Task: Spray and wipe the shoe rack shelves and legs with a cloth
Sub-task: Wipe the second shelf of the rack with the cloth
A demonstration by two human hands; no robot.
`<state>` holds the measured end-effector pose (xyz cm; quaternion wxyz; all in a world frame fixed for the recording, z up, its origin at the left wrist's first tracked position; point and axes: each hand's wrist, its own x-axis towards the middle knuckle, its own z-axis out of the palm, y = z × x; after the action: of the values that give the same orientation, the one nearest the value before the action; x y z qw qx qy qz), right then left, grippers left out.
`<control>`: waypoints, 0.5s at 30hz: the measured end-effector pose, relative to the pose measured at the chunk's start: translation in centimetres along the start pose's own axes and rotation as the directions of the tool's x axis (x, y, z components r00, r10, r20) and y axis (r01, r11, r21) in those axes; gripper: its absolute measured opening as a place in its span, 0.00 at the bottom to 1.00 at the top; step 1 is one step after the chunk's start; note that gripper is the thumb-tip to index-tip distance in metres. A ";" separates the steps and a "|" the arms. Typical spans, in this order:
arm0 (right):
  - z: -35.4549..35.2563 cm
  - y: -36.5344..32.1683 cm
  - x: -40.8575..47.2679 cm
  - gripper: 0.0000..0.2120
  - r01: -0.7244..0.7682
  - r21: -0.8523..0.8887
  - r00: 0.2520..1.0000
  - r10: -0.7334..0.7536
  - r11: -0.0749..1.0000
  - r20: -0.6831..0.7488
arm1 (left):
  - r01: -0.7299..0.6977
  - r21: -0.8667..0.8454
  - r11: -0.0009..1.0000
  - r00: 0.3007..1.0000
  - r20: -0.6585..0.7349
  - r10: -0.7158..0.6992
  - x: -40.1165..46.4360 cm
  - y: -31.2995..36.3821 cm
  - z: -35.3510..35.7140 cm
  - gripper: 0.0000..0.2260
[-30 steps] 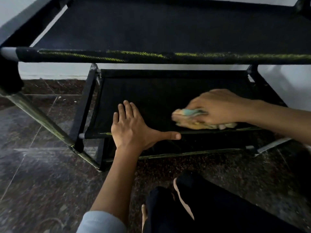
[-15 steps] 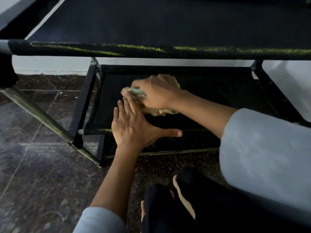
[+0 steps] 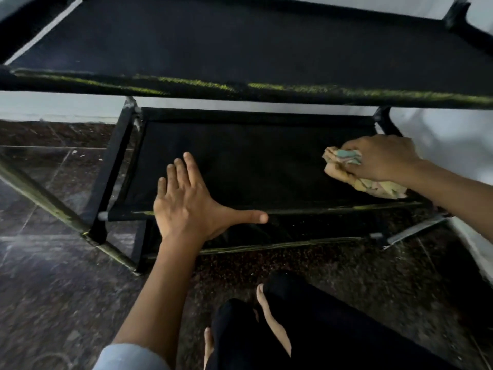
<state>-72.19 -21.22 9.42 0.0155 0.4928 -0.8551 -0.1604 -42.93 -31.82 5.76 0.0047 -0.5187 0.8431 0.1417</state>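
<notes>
A black fabric shoe rack stands on the floor, with an upper shelf (image 3: 240, 44) close to the camera and a lower shelf (image 3: 253, 161) beneath it. My left hand (image 3: 192, 201) lies flat with fingers spread on the lower shelf's front left part, thumb along the front bar. At the shelf's right end my right hand (image 3: 384, 158) grips a crumpled beige and pale green cloth (image 3: 346, 166) and presses it onto the fabric. A metal leg (image 3: 53, 206) slants down at the left.
Dark speckled floor tiles (image 3: 53, 289) lie all around the rack. A white wall (image 3: 440, 134) runs behind and to the right. My knees in dark trousers (image 3: 293, 329) and a bare foot sit close in front of the rack. No spray bottle is in view.
My right hand has swept the cloth from the left part of the lower shelf, next to my left hand, across to its right end. The left hand has stayed in place.
</notes>
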 end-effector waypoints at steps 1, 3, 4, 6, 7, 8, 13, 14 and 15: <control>0.2 -0.3 0.4 0.18 -0.030 0.038 0.999 0.031 0.999 -0.009 | 0.000 0.008 1.000 1.000 -0.003 0.000 0.0 0.0 0.0 0.74; -0.1 -2.1 0.7 0.19 -0.053 0.145 0.996 0.062 0.988 -0.061 | -0.001 0.027 1.000 1.000 -0.009 0.001 0.0 0.2 0.1 0.74; -0.5 -3.7 0.5 0.21 -0.049 0.209 0.995 0.066 0.977 -0.077 | -0.004 0.039 0.999 1.000 -0.014 0.004 0.1 0.3 0.2 0.73; -1.5 -7.9 -0.2 0.22 0.032 0.300 0.995 -0.002 0.954 -0.100 | -0.005 0.065 0.998 1.000 -0.010 0.006 0.1 0.4 0.1 0.73; -1.9 -9.8 -0.8 0.21 0.094 0.305 0.991 -0.059 0.948 -0.123 | -0.009 0.080 0.997 1.000 -0.001 0.009 0.2 0.7 0.2 0.72; -2.4 -11.7 -1.2 0.21 0.165 0.289 0.981 -0.125 0.943 -0.152 | -0.002 0.093 0.996 1.000 0.006 0.001 0.2 0.6 0.1 0.72; -2.4 -11.3 -2.9 0.24 0.239 0.390 0.971 -0.230 0.889 -0.070 | 0.006 0.136 0.991 1.000 0.015 -0.008 0.4 0.8 0.1 0.73; -1.8 -10.4 -3.2 0.24 0.207 0.414 0.976 -0.218 0.886 -0.020 | 0.015 0.136 0.991 0.999 0.031 -0.019 0.4 0.8 0.0 0.73; -1.1 -9.4 -3.3 0.24 0.169 0.421 0.982 -0.190 0.891 0.009 | 0.027 0.136 0.990 0.998 0.049 -0.034 0.5 0.9 -0.1 0.73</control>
<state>-62.38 -23.04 8.22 -0.1264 0.5572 -0.8206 0.0135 -43.89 -31.90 5.98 0.0636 -0.5261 0.8425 0.0973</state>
